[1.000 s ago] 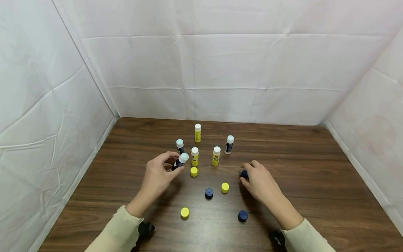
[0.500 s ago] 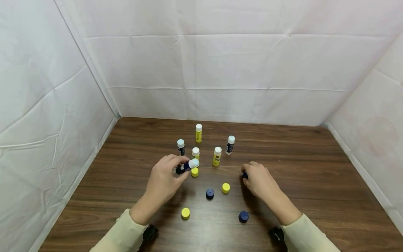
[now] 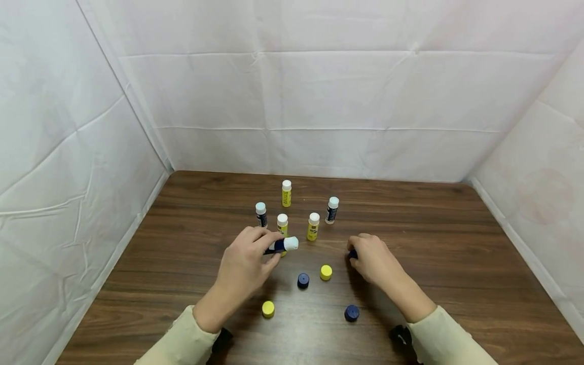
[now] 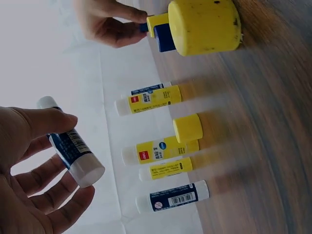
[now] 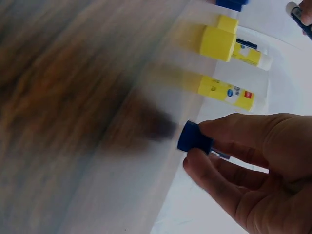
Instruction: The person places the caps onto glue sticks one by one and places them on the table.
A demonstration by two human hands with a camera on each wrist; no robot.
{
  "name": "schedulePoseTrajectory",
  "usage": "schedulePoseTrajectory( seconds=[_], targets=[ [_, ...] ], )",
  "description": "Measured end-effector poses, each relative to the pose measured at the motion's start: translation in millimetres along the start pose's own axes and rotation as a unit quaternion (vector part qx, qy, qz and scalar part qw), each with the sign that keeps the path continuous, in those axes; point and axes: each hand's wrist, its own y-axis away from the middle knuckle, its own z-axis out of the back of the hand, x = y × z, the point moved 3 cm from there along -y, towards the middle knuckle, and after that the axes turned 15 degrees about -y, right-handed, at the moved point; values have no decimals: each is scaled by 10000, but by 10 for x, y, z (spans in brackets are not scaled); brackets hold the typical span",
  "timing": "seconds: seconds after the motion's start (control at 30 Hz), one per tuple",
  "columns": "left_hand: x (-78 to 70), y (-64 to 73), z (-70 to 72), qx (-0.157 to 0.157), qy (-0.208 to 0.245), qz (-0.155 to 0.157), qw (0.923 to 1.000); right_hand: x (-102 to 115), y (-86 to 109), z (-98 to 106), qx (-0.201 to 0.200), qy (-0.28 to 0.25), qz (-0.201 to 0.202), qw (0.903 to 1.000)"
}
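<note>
My left hand [image 3: 246, 261] holds a blue-labelled glue stick [image 3: 287, 245] above the table, tilted almost flat, its white end pointing right. In the left wrist view, thumb and fingers are round the label of this stick [image 4: 73, 146]. My right hand [image 3: 376, 261] pinches a dark blue cap [image 5: 192, 137] between thumb and fingertip, close over the tabletop; a shadow lies beside it in the right wrist view. Behind the left hand stands a yellow glue stick [image 3: 283, 222], partly covered, and a yellow cap near it is mostly hidden.
Upright at the back are two more yellow glue sticks [image 3: 286, 193] [image 3: 313, 226] and two blue ones [image 3: 261, 215] [image 3: 332, 210]. Between the hands and nearer lie yellow caps [image 3: 326, 272] [image 3: 268, 309] and blue caps [image 3: 303, 280] [image 3: 352, 313]. White sheeting [image 3: 319, 91] encloses the wooden table.
The left hand has moved right and slightly nearer, tipping its glue stick from a slant to almost flat. The right hand has closed its fingertips on the blue cap and stays about in place.
</note>
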Motion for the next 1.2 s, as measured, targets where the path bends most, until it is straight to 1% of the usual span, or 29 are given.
schedulePoseTrajectory(
  seconds=[0.13, 0.27, 0.37, 0.6, 0.67, 0.8, 1.0, 1.2],
  targets=[
    [-30, -6, 7, -96, -31, -83, 9999, 48, 35, 57, -215, -449, -126, 9987],
    [-40, -8, 14, -117, -58, -94, 9999, 111, 79, 125, -525, -1031, -95, 9932],
    [-46, -11, 20, -144, -75, -118, 9998, 179, 120, 181, -748, -1489, -4, 9860],
    [-77, -16, 41, -260, -172, -252, 9992, 328, 212, 266, -1165, -2217, 120, 9681],
    [-87, -15, 48, -277, -196, -275, 9990, 370, 242, 285, -1250, -2487, 156, 9604],
    [-103, -12, 58, -322, -286, -333, 9985, 450, 293, 309, -1389, -3102, 354, 9398],
    [-133, -18, 84, -436, -430, -441, 9972, 525, 343, 298, -1370, -3886, 525, 9096],
    [-164, -19, 84, -533, -489, -571, 9957, 564, 369, 260, -1460, -4407, 790, 8822]
  ],
)
